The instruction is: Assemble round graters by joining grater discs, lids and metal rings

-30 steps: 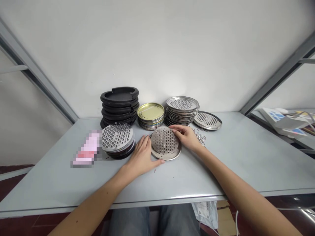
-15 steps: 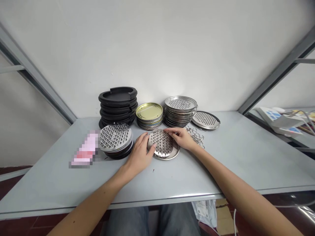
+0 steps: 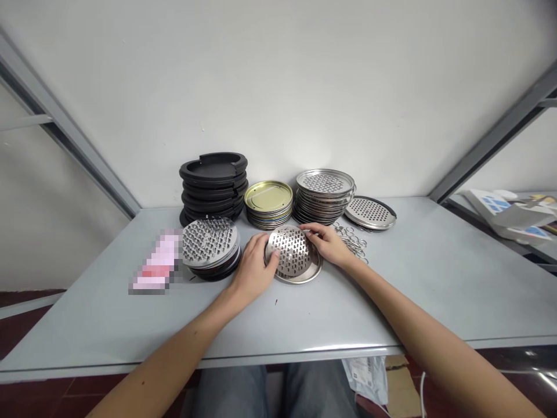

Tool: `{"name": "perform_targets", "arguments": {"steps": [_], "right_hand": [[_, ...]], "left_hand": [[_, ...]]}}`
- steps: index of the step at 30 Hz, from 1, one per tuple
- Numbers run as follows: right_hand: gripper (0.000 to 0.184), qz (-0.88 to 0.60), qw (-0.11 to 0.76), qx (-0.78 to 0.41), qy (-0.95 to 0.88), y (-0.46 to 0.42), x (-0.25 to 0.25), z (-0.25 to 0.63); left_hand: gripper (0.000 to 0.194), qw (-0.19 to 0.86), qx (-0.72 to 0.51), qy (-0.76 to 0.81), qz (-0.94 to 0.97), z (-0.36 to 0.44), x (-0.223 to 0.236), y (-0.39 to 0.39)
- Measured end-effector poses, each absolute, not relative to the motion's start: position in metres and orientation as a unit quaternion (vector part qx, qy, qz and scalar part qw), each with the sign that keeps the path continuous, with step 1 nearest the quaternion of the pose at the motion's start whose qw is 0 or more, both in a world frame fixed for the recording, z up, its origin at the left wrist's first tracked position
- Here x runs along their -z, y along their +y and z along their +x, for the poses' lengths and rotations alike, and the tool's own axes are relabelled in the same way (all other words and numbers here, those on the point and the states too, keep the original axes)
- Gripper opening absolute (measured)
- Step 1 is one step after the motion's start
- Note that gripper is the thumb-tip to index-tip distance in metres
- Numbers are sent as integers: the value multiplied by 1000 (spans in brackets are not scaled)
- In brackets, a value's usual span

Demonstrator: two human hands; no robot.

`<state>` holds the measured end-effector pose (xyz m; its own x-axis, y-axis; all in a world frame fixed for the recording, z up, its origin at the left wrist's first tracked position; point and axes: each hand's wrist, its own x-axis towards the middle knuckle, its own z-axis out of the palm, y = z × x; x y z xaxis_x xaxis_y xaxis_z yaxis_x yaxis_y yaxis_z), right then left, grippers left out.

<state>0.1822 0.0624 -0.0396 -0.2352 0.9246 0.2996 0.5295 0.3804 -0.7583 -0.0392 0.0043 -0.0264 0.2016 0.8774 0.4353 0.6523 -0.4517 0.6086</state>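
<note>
A round metal grater disc (image 3: 290,251) with raised teeth lies tilted over a shallow silver round tray (image 3: 314,273) in the middle of the table. My left hand (image 3: 256,264) grips the disc's left edge, thumb on top of it. At the disc's upper right edge, the fingers of my right hand (image 3: 327,241) are closed on the rim. To the left stands a stack of grater discs (image 3: 209,241), its lower layers dark. Small metal rings with clips (image 3: 351,241) lie in a pile beyond my right wrist.
Along the wall stand a stack of black round rims (image 3: 213,188), gold-coloured round lids (image 3: 268,197) and silver perforated discs (image 3: 325,183). Another perforated disc (image 3: 369,213) with a dark edge lies to their right. A blurred pink item (image 3: 157,261) is at the left.
The grater disc has tilted slightly in my hands and its teeth catch the light differently. Both hands stay on it. The whole view has shifted a little.
</note>
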Motion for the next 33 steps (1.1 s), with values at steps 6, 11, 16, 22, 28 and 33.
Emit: {"name": "perform_targets", "arguments": {"steps": [6, 11, 16, 22, 28, 33], "right_hand": [[30, -478, 395, -232, -750, 60, 41, 180], [27, -494, 399, -216, -742, 59, 43, 177], [24, -533, 384, -178, -733, 60, 47, 178], [21, -546, 361, -171, -736, 60, 46, 179], [22, -551, 363, -175, -731, 58, 41, 179], [21, -550, 350, -178, -737, 58, 41, 180]], "left_hand": [[25, 152, -401, 506, 748, -39, 28, 9], [25, 151, -404, 517, 739, -38, 26, 8], [23, 144, -412, 530, 726, -38, 28, 9], [27, 123, -394, 536, 737, -39, 32, 12], [56, 124, -314, 520, 785, -41, 32, 3], [59, 122, -285, 530, 789, -42, 33, 3]]}}
